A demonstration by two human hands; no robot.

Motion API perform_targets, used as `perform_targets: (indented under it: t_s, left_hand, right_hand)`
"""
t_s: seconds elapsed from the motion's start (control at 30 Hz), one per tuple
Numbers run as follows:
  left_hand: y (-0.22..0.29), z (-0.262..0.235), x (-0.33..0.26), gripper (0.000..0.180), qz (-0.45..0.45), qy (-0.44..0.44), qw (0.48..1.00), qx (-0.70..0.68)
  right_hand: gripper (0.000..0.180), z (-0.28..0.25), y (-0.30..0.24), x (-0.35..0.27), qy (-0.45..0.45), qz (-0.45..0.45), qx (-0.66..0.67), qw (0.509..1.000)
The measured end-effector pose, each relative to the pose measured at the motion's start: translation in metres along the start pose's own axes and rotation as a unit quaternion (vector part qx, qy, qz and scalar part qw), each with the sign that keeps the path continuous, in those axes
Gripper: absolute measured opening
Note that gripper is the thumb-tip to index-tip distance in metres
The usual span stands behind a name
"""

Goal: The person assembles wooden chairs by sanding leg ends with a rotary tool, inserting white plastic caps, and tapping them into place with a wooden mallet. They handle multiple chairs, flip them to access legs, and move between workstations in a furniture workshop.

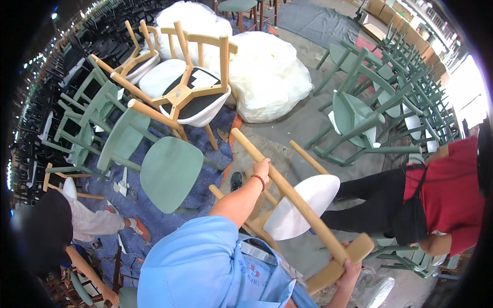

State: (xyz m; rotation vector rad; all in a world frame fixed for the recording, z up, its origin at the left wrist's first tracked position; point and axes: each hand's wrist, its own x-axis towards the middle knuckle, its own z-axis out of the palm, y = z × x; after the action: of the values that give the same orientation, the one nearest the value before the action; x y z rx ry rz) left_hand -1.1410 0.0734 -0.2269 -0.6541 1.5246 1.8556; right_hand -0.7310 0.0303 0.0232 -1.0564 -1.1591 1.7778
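Note:
A light wooden chair with a white seat (314, 197) is tilted in front of me, its legs pointing up and to the left. My left hand (261, 169), with a red bead bracelet at the wrist, is closed around one long leg. At the lower right, my right hand (350, 272) grips the frame beside the backrest rail (362, 249); part of its fingers is hidden behind the wood. Left of the held chair stands a green chair with a round seat (172, 172). Beyond it, a wooden chair (197, 97) lies upside down on another white-seated chair.
Large white plastic-wrapped bundles (269, 77) stand at the back. Green chairs (354, 115) crowd the right side, and more (84, 128) stand on the blue floor sheet (133, 205). A person in red (449, 190) is close on the right; a person in a black cap (43, 226) is at left.

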Motion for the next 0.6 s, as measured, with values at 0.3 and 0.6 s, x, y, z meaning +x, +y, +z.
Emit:
perform_targets:
  t_s: [0.3, 0.6]
  left_hand:
    - [0.117, 0.008, 0.11, 0.082, -0.027, -0.258, 0.945, 0.198]
    - [0.151, -0.029, 0.107, 0.061, -0.297, -0.297, 0.883, -0.21]
  right_hand:
    - [0.032, 0.324, 0.028, 0.359, -0.08, 0.111, -0.167, 0.976]
    - [0.04, 0.58, 0.145, 0.525, -0.122, 0.066, -0.292, 0.946]
